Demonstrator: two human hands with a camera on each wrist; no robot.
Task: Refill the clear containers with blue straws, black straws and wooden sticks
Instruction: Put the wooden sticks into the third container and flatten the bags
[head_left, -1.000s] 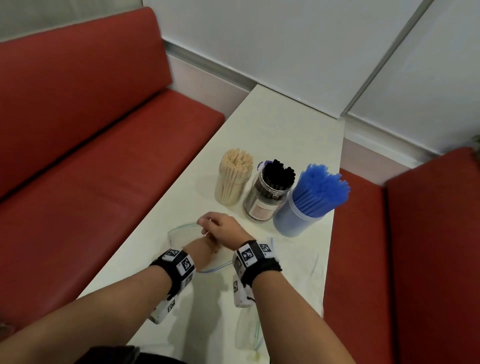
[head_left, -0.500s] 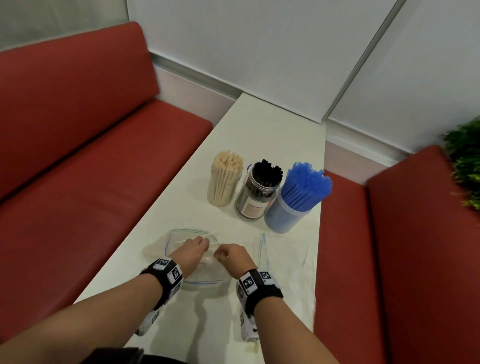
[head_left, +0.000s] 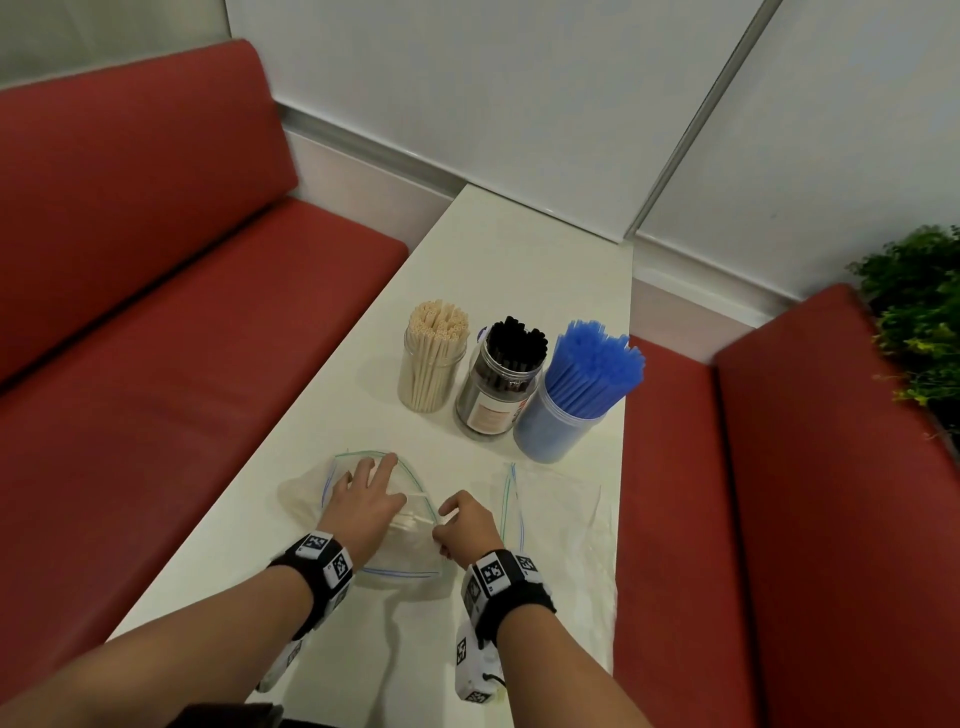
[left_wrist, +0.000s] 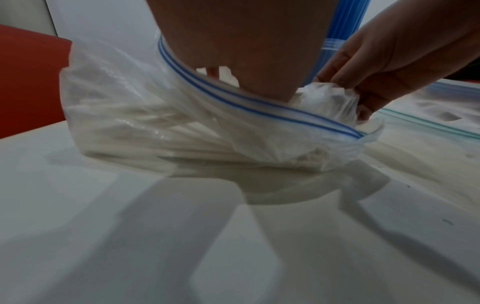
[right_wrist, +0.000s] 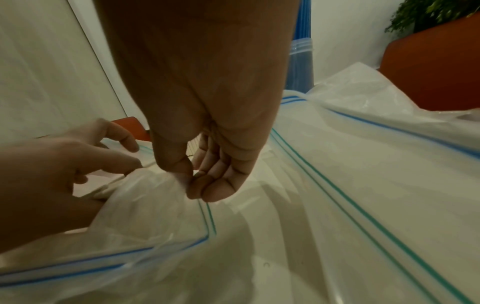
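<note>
Wooden sticks (head_left: 435, 347) stand jarred; left hand (head_left: 363, 506) inside zip bag (head_left: 410, 551), fingers spread; right hand (head_left: 467, 525) pinches it.

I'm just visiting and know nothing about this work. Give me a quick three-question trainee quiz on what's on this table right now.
1. True or false: the left hand is inside the zip bag.
2. Which hand pinches the bag's plastic edge? A) left hand B) right hand C) neither
3. Fill in: of the three containers, the jar of black straws stands between the jar of wooden sticks and the container of ____ straws.

Key: 1 true, it reaches in past the blue zip line, fingers spread. 2 B, thumb and fingers curl onto crumpled plastic. 3 blue.
</note>
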